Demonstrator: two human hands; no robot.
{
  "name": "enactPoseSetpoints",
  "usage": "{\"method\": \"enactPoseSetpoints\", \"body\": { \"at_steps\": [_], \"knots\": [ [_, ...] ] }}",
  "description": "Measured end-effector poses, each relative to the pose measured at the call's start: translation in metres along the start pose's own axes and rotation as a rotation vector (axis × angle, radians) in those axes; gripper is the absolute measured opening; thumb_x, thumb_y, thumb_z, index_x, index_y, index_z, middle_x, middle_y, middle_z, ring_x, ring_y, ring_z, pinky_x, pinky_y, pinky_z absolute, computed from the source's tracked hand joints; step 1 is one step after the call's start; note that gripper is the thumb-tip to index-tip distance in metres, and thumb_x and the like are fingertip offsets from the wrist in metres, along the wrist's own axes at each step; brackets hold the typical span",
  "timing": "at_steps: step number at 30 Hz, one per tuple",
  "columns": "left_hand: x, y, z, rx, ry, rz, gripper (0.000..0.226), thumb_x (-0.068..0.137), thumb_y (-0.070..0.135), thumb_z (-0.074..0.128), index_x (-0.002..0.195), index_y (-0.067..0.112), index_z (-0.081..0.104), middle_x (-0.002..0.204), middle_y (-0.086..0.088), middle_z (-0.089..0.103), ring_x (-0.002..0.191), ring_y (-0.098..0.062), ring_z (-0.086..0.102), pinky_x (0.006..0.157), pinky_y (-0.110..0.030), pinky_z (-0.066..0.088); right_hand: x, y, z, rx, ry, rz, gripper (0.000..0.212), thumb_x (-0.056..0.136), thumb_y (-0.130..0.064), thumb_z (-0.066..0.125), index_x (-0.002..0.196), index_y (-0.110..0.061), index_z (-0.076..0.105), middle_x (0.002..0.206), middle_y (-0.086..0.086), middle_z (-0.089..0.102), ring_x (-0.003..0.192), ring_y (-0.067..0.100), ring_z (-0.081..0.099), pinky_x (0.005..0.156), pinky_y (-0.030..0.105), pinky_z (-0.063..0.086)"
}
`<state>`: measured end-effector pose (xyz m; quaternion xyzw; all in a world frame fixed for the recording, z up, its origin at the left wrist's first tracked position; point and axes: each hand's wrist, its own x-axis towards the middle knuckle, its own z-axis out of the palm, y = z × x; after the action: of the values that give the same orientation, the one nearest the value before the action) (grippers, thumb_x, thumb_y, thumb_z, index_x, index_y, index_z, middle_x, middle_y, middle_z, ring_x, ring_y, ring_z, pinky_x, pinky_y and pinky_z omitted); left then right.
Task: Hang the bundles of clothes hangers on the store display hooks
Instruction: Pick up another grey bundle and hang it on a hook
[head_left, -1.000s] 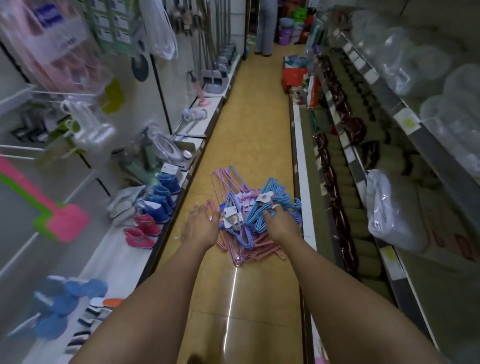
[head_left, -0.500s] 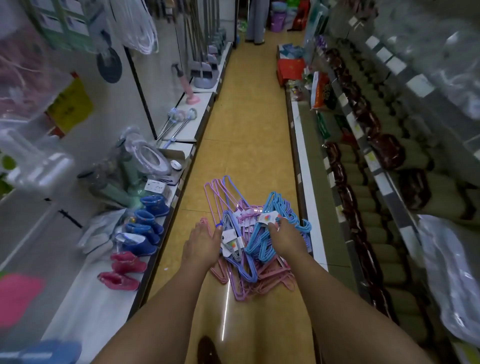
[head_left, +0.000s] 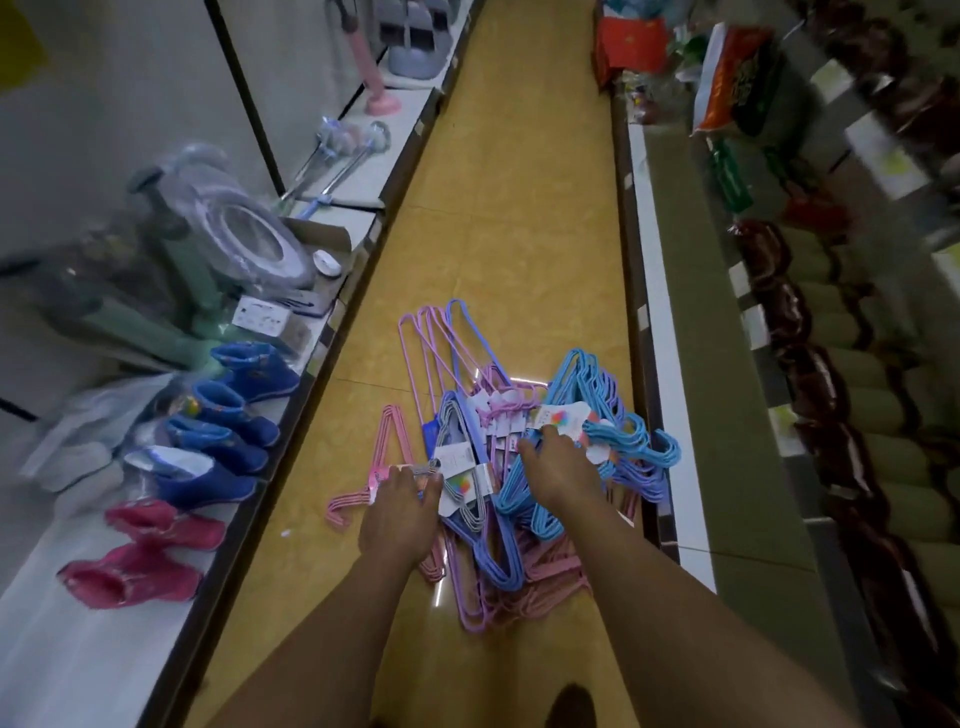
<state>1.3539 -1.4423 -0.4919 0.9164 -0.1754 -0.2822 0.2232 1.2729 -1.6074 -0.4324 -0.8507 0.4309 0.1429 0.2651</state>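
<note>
A heap of wire hanger bundles lies on the yellow floor in the aisle. It holds a light blue bundle (head_left: 613, 415), a blue-grey bundle (head_left: 488, 551), pink bundles (head_left: 395, 441) and lilac ones (head_left: 431, 353), each with a white paper label. My left hand (head_left: 400, 514) curls its fingers over the hook end of the blue-grey bundle. My right hand (head_left: 558, 473) grips the light blue bundle just below its label. No display hooks are in view.
A low white shelf (head_left: 104, 649) on the left carries blue boots (head_left: 234, 415), pink boots (head_left: 150, 551) and a wrapped toilet seat (head_left: 244, 234). Tiered shelves of brown and green goods (head_left: 810, 374) line the right. The yellow floor (head_left: 519, 182) runs ahead.
The view has tilted down and closer to the heap. My left hand slid right onto the blue-grey bundle's hooks; my right hand stays closed on the light blue bundle.
</note>
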Motion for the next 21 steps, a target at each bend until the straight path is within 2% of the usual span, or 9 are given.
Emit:
{"method": "enactPoseSetpoints", "body": {
  "at_steps": [4, 6, 8, 11, 14, 19, 21],
  "knots": [
    [0.067, -0.037, 0.081, -0.025, -0.014, -0.025, 0.057, 0.097, 0.053, 0.027, 0.138, 0.017, 0.041, 0.149, -0.008, 0.036, 0.131, -0.027, 0.041, 0.103, -0.042, 0.038, 0.073, 0.028, 0.076, -0.008, -0.071, -0.011, 0.052, 0.103, -0.038, 0.029, 0.146, -0.007, 0.028, 0.147, 0.016, 0.035, 0.131, 0.035, 0.039, 0.103, 0.046, 0.038],
    [0.096, -0.051, 0.113, -0.050, -0.015, -0.025, 0.054, 0.096, 0.053, 0.028, 0.131, 0.016, 0.045, 0.144, -0.010, 0.042, 0.127, -0.029, 0.045, 0.100, -0.044, 0.040, 0.108, 0.039, 0.113, 0.019, -0.080, -0.014, 0.047, 0.102, -0.041, 0.030, 0.136, -0.009, 0.038, 0.134, 0.018, 0.043, 0.128, 0.034, 0.043, 0.099, 0.045, 0.040],
    [0.125, -0.064, 0.143, -0.078, -0.013, -0.029, 0.050, 0.098, 0.048, 0.031, 0.127, 0.011, 0.046, 0.136, -0.012, 0.049, 0.123, -0.031, 0.047, 0.098, -0.042, 0.041, 0.142, 0.049, 0.150, 0.045, -0.092, -0.016, 0.043, 0.101, -0.041, 0.031, 0.126, -0.008, 0.044, 0.123, 0.017, 0.049, 0.119, 0.035, 0.050, 0.088, 0.040, 0.042],
    [0.163, -0.077, 0.179, -0.119, 0.014, -0.071, 0.045, 0.100, 0.043, 0.034, 0.126, 0.008, 0.048, 0.133, -0.013, 0.050, 0.122, -0.032, 0.048, 0.095, -0.038, 0.038, 0.182, 0.057, 0.191, 0.069, -0.113, -0.021, 0.046, 0.101, -0.039, 0.035, 0.132, -0.006, 0.042, 0.133, 0.016, 0.049, 0.117, 0.035, 0.050, 0.090, 0.039, 0.041],
    [0.199, -0.091, 0.215, -0.189, 0.060, -0.066, 0.043, 0.100, 0.039, 0.035, 0.125, 0.008, 0.049, 0.129, -0.015, 0.054, 0.117, -0.034, 0.051, 0.095, -0.041, 0.042, 0.213, 0.063, 0.228, 0.024, -0.134, -0.054, 0.044, 0.102, -0.034, 0.036, 0.135, -0.006, 0.038, 0.136, 0.017, 0.047, 0.121, 0.034, 0.048, 0.092, 0.037, 0.041],
    [0.235, -0.099, 0.245, -0.241, 0.060, -0.101, 0.044, 0.100, 0.024, 0.038, 0.140, 0.005, 0.036, 0.143, -0.017, 0.040, 0.129, -0.033, 0.040, 0.101, -0.037, 0.036, 0.250, 0.066, 0.270, 0.008, -0.125, -0.084, 0.034, 0.100, -0.023, 0.039, 0.130, -0.007, 0.042, 0.128, 0.016, 0.053, 0.113, 0.033, 0.053, 0.077, 0.033, 0.037],
    [0.240, -0.100, 0.251, -0.298, 0.061, -0.125, 0.043, 0.100, 0.020, 0.039, 0.139, 0.002, 0.035, 0.143, -0.019, 0.037, 0.127, -0.034, 0.041, 0.099, -0.034, 0.036, 0.256, 0.064, 0.277, 0.003, -0.118, -0.080, 0.030, 0.099, -0.021, 0.039, 0.124, -0.006, 0.044, 0.125, 0.017, 0.054, 0.110, 0.033, 0.054, 0.075, 0.033, 0.037]
  ]
}}
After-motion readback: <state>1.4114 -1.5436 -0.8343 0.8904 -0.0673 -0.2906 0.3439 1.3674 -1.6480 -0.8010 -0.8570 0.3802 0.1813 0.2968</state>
